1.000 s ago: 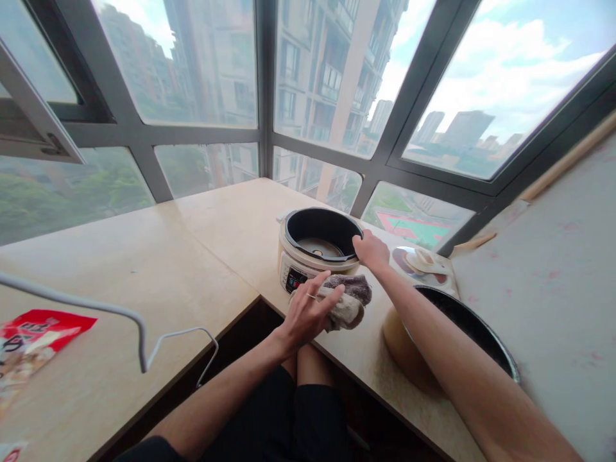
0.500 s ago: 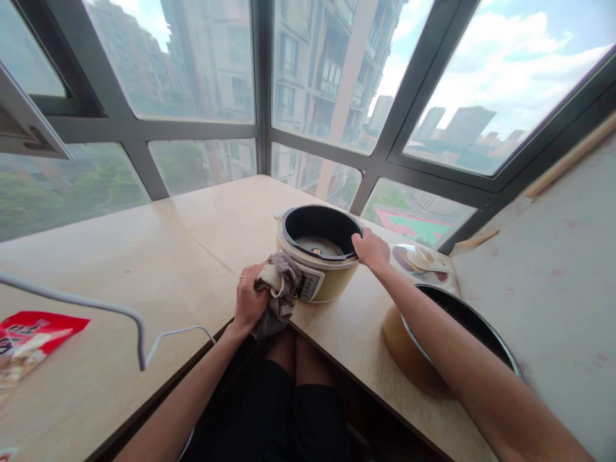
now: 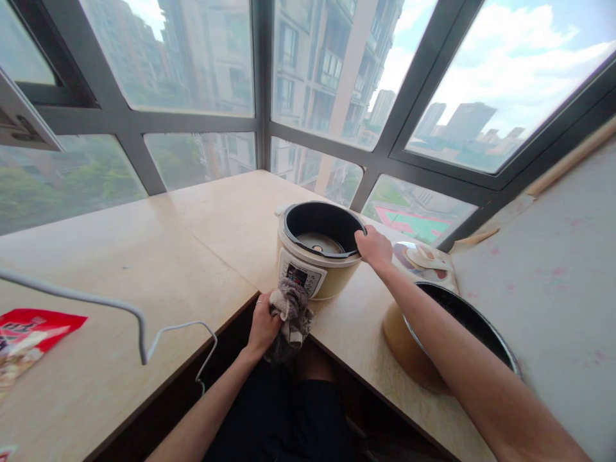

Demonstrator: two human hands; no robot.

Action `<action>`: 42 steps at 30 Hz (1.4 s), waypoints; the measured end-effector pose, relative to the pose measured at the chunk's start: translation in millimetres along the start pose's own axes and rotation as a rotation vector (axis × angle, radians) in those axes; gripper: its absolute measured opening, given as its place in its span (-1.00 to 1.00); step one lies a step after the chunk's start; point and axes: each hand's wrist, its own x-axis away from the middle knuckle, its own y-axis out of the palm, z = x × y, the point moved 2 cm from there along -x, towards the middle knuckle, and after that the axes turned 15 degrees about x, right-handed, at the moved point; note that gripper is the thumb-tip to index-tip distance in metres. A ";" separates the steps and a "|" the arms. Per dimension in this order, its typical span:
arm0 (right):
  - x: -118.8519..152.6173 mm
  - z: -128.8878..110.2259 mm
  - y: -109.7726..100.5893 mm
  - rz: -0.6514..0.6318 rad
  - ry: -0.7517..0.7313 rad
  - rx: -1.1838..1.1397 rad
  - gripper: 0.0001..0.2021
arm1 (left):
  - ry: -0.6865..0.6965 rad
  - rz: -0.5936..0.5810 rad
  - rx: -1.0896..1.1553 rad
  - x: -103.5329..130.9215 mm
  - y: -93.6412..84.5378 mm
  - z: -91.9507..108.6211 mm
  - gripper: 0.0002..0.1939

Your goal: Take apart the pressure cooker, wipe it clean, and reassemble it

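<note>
A rice cooker body point(image 3: 339, 276) stands near the counter's inner corner, its dark inside uncovered and a round heating plate point(image 3: 317, 243) at the bottom. My right hand point(image 3: 374, 246) grips its right rim, thumb over the edge. In my left hand point(image 3: 265, 321) is a bunched grey-brown cloth point(image 3: 292, 314), held low against the front of the cooker, just under the lit control panel point(image 3: 302, 274). The cloth hangs partly past the counter edge, and the fingertips behind it are hidden.
On the right stands the inner pot point(image 3: 409, 350), partly behind my right forearm, with the cooker's lid point(image 3: 426, 263) beyond it. A white cable point(image 3: 110, 307) crosses the left counter point(image 3: 144, 256), near a red packet point(image 3: 36, 340). Windows border the back.
My left hand has moved the cloth down and to the right across the cooker's front, uncovering more of the panel. The right hand keeps its grip on the rim.
</note>
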 end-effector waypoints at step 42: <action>211.3 43.8 56.3 -0.123 -0.276 -1.217 -0.31 | -0.179 -0.705 0.473 35.0 77.6 145.2 -0.34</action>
